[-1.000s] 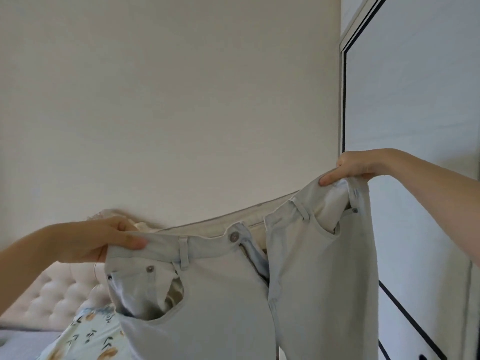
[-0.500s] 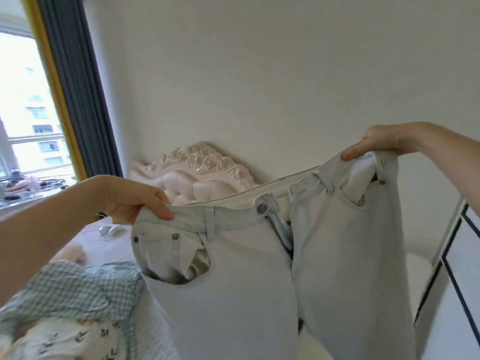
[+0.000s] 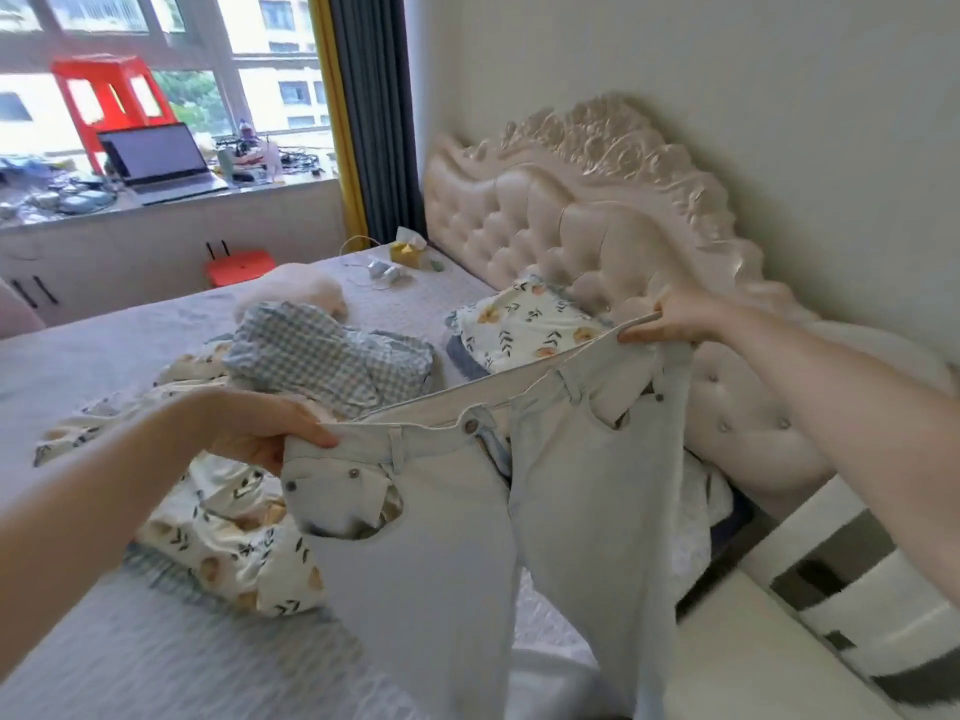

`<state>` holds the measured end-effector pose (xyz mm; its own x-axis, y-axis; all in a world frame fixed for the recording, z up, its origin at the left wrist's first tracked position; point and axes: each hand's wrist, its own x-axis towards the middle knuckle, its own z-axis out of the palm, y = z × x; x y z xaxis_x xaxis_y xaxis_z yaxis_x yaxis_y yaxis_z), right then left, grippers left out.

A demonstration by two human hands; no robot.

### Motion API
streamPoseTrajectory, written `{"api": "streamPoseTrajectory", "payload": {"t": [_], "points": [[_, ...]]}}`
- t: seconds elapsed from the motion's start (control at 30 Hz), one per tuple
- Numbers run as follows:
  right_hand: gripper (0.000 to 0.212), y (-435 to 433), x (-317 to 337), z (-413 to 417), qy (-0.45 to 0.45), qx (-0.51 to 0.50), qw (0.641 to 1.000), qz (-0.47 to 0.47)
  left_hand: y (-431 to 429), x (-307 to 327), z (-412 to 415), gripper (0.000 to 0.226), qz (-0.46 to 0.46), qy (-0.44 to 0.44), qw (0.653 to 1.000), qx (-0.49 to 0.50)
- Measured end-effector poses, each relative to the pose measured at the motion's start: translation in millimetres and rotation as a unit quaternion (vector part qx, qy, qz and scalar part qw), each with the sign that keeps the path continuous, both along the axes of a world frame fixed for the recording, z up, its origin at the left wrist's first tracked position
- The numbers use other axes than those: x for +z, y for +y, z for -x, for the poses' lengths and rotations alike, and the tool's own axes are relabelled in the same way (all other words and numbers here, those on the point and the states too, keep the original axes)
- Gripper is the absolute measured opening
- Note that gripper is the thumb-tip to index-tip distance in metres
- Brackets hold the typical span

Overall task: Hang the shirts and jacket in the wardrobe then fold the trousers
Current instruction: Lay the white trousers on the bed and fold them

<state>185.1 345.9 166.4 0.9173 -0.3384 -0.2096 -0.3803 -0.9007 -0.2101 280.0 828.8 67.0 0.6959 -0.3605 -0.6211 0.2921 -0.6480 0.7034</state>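
Note:
Pale blue jeans (image 3: 467, 537) hang in the air over the bed, waistband stretched wide, fly unbuttoned, legs dropping out of the frame at the bottom. My left hand (image 3: 260, 433) pinches the waistband's left end above a front pocket. My right hand (image 3: 670, 319) pinches the right end, held higher and nearer the headboard. The wardrobe, shirts and jacket are out of view.
The bed (image 3: 130, 641) lies below with a floral quilt (image 3: 228, 537), a checked blanket (image 3: 322, 356) and a floral pillow (image 3: 524, 324). A tufted cream headboard (image 3: 571, 200) backs it. A white bedside cabinet (image 3: 753, 667) stands at lower right. A laptop (image 3: 156, 163) sits on the window ledge.
My view has swung left and down, from the wall and wardrobe door to the bed and window. Both hands keep their hold on the jeans' waistband, which is now lower, over the bed.

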Motion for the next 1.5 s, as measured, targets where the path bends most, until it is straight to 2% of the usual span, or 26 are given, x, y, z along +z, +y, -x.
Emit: {"api": "streamPoseTrajectory", "payload": {"t": [0.17,0.3,0.37,0.43,0.53,0.63,0.87,1.1,1.2,1.4,1.5], "points": [[0.055,39,-92,-78,0.019,0.048,0.998,0.045,27,-64,-47,0.031,-0.028,0.009,0.999,0.036],[0.05,55,-147,-120,0.034,0.038,0.994,0.101,40,-115,-61,0.027,-0.05,0.002,0.998,0.039],[0.043,60,-166,-139,0.041,0.027,0.991,0.122,46,-136,-66,0.031,-0.037,-0.005,0.997,0.071],[0.038,62,-182,-157,0.041,0.02,0.991,0.126,48,-147,-71,0.022,-0.029,-0.024,0.992,0.117],[0.039,65,-203,-184,0.019,0.016,0.994,0.102,50,-159,-84,0.009,-0.08,-0.086,0.982,0.146],[0.041,66,-221,-213,-0.005,0.04,0.997,0.068,53,-170,-99,0.014,-0.106,-0.13,0.972,0.162],[0.044,78,-258,-293,-0.026,0.117,0.993,0.02,58,-198,-144,0.05,-0.118,-0.173,0.942,0.264],[0.046,123,-293,-410,-0.078,0.173,0.982,-0.019,90,-210,-246,0.044,-0.116,-0.28,0.888,0.347],[0.046,144,-334,-455,-0.118,0.164,0.979,-0.032,104,-249,-288,0.018,-0.148,-0.311,0.876,0.338],[0.036,172,-454,-504,-0.108,0.148,0.982,-0.048,119,-362,-333,0.021,-0.203,-0.336,0.865,0.313],[0.028,177,-496,-519,-0.13,0.103,0.983,-0.082,123,-402,-341,0.022,-0.234,-0.343,0.855,0.312]]}}
